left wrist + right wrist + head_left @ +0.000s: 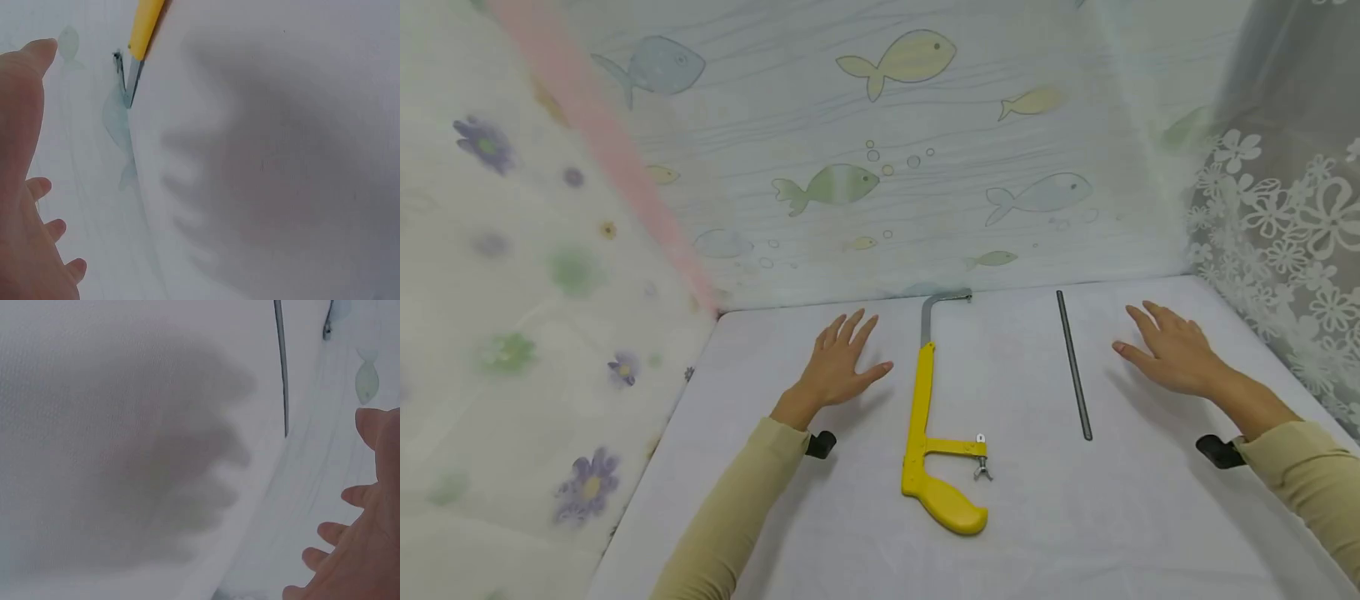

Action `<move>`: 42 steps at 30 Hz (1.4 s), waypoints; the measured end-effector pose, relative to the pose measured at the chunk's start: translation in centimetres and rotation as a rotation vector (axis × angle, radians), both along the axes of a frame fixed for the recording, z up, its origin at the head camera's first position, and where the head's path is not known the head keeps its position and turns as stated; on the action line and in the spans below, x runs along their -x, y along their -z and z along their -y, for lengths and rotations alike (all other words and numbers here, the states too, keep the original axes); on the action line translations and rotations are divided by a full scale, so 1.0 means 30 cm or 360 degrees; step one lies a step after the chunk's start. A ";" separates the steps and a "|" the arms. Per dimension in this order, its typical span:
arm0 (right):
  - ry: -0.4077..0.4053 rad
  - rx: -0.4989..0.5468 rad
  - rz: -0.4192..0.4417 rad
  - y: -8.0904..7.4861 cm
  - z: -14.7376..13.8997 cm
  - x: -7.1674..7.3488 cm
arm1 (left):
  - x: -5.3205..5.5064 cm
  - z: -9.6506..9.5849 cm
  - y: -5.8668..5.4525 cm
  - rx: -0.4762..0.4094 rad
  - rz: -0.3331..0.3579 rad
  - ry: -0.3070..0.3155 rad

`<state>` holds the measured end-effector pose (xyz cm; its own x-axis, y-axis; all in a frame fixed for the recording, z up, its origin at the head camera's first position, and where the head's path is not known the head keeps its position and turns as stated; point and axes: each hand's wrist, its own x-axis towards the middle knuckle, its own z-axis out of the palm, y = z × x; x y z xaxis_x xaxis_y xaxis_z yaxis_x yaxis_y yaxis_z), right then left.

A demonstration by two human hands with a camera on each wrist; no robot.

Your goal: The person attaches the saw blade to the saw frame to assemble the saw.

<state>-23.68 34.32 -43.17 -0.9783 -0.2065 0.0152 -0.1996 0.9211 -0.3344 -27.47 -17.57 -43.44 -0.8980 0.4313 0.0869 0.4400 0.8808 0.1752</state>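
Observation:
A hacksaw frame [919, 417] with a yellow body and handle lies on the white cloth, its grey bent arm pointing to the back wall. It has a wing nut [982, 472] on its short crossbar, and no blade shows between its ends. To its right lies a thin dark grey hacksaw blade [1074, 367], lengthwise. My left hand [838, 362] hovers left of the frame, fingers spread and holding nothing. Right of the blade, my right hand [1172, 348] is raised over the cloth with its fingers apart. Both hands cast shadows on the cloth below.
The white-covered table [1037, 525] meets a fish-patterned curtain [925, 150] at the back. A flowered sheet [535, 333] hangs at the left, a lace curtain [1285, 217] at the right. Black wrist mounts [822, 444] stick out below the sleeves.

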 end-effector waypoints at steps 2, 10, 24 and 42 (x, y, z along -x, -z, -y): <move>-0.0017 0.0010 -0.0022 0.004 0.004 0.000 | -0.005 -0.006 0.000 -0.0033 -0.0005 0.0010; -0.0056 0.0006 -0.0094 0.010 0.031 -0.010 | -0.019 -0.038 0.017 -0.0122 -0.0042 0.0056; -0.0059 0.0083 0.0011 0.005 0.079 -0.026 | -0.056 -0.095 0.031 -0.0228 0.0046 0.0139; -0.0042 0.0264 0.0126 0.005 0.120 -0.018 | -0.078 -0.152 0.049 -0.0325 0.0204 0.0240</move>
